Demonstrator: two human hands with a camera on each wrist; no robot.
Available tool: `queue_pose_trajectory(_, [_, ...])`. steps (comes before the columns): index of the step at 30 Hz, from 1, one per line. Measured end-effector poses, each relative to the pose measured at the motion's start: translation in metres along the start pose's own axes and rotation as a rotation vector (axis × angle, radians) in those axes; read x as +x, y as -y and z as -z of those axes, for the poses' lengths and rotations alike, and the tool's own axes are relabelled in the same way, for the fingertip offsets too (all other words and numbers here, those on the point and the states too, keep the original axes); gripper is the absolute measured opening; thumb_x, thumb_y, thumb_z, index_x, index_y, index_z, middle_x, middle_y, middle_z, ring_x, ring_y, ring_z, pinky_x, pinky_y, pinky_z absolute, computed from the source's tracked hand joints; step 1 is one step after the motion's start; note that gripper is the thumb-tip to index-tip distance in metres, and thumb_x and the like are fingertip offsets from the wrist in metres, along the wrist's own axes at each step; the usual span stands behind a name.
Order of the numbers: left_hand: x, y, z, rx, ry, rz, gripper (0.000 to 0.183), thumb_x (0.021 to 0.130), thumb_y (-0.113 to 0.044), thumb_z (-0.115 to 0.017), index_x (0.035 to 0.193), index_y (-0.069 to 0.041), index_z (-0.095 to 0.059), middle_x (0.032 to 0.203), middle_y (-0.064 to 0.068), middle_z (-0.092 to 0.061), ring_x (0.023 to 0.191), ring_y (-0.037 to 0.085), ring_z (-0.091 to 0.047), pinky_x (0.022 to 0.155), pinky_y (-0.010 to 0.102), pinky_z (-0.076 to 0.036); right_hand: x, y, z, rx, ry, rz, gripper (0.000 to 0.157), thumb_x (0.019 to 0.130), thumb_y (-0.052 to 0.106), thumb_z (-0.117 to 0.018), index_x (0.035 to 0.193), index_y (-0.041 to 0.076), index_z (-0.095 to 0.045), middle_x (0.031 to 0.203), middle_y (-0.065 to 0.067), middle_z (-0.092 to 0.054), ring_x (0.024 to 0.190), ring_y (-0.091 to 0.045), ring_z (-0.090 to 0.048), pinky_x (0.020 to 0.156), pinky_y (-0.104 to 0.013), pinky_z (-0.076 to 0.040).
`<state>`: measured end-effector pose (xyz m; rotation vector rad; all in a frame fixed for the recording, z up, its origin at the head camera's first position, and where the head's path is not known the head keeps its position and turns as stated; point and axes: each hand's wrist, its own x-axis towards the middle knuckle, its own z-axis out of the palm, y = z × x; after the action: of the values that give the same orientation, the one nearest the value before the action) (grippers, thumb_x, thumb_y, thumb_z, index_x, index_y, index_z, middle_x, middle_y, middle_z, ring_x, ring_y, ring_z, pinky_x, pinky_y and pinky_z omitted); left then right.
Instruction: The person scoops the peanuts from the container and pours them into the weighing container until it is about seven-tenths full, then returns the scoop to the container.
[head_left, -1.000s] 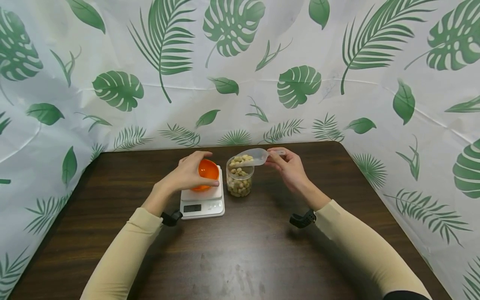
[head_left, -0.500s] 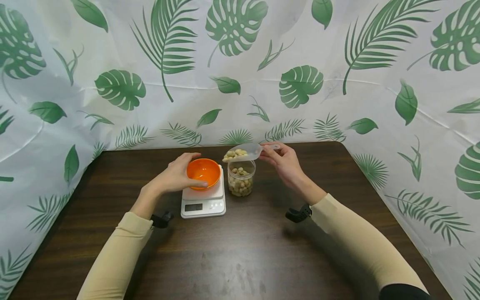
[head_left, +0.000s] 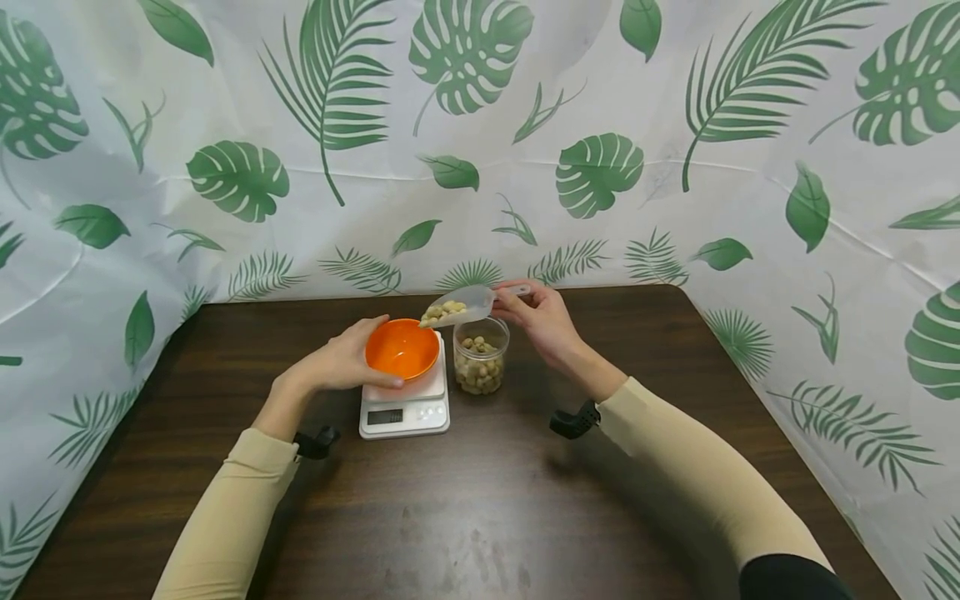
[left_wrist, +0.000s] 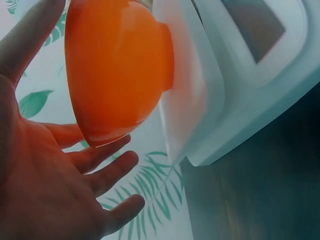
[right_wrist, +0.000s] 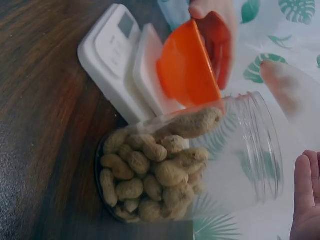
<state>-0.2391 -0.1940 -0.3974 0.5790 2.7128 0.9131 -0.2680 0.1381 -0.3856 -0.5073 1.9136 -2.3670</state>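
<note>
An orange bowl [head_left: 403, 350] sits on the white kitchen scale [head_left: 405, 417]; its visible inside holds nothing. My left hand [head_left: 341, 358] is spread around the bowl's left side, thumb in front and fingers behind. In the left wrist view, the fingers [left_wrist: 112, 172] look extended beside the bowl's rim; firm contact cannot be made out. My right hand [head_left: 542, 321] pinches the handle of a translucent scoop [head_left: 474, 302] loaded with unshelled peanuts [head_left: 444, 313]. The scoop's tip is over the bowl's right rim. Below it stands a clear jar [head_left: 480, 362] holding more peanuts [right_wrist: 150, 175].
Scale and jar stand side by side on a dark wooden table [head_left: 480, 517], towards its far edge. Behind the table hangs a white leaf-patterned sheet [head_left: 495, 208]. The jar's mouth is uncovered.
The right hand has carried the loaded scoop leftward from the jar's mouth to the bowl's rim. My left hand has drawn slightly left, leaving more of the bowl visible.
</note>
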Motion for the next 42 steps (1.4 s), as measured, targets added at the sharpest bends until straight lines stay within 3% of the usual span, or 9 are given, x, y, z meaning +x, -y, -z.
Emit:
queue_pose_trajectory(5, [0.001, 0.003, -0.001, 0.001, 0.013, 0.000, 0.113, 0.078, -0.050, -0.085, 0.160, 0.002, -0.026, 0.154, 0.022, -0.040, 0.133, 0.040, -0.044, 0.107, 0.071, -0.032, 0.003, 0.000, -0.008, -0.034, 0.021, -0.012, 0.027, 0.105, 0.007, -0.059, 0.123, -0.013, -0.061, 0.115, -0.014, -0.067, 0.100, -0.021, -0.072, 0.099, -0.045, -0.051])
queue_pose_trajectory(12, [0.001, 0.003, -0.002, -0.028, 0.016, 0.001, 0.113, 0.078, -0.050, -0.086, 0.159, 0.001, -0.026, 0.155, 0.021, -0.041, 0.131, 0.038, -0.045, 0.107, 0.067, -0.036, 0.007, 0.002, -0.016, -0.115, 0.040, -0.021, 0.028, 0.105, 0.009, -0.061, 0.122, -0.013, -0.062, 0.116, -0.019, -0.067, 0.100, -0.021, -0.071, 0.094, -0.038, -0.055])
queue_pose_trajectory(23, [0.001, 0.001, -0.002, -0.036, 0.016, -0.001, 0.114, 0.077, -0.047, -0.088, 0.159, 0.003, -0.027, 0.153, 0.022, -0.042, 0.130, 0.038, -0.047, 0.108, 0.061, -0.040, 0.009, 0.002, -0.022, -0.315, 0.130, 0.049, 0.023, 0.103, 0.009, -0.062, 0.118, -0.008, -0.068, 0.118, -0.019, -0.066, 0.104, -0.028, -0.070, 0.092, -0.041, -0.056])
queue_pose_trajectory(42, [0.001, 0.002, -0.003, -0.048, 0.007, -0.028, 0.115, 0.076, -0.046, -0.089, 0.157, 0.006, -0.027, 0.150, 0.022, -0.044, 0.130, 0.038, -0.048, 0.110, 0.062, -0.036, 0.007, 0.012, -0.017, -0.367, 0.144, 0.052, 0.022, 0.103, 0.011, -0.064, 0.118, -0.005, -0.070, 0.115, -0.019, -0.069, 0.103, -0.029, -0.070, 0.089, -0.036, -0.057])
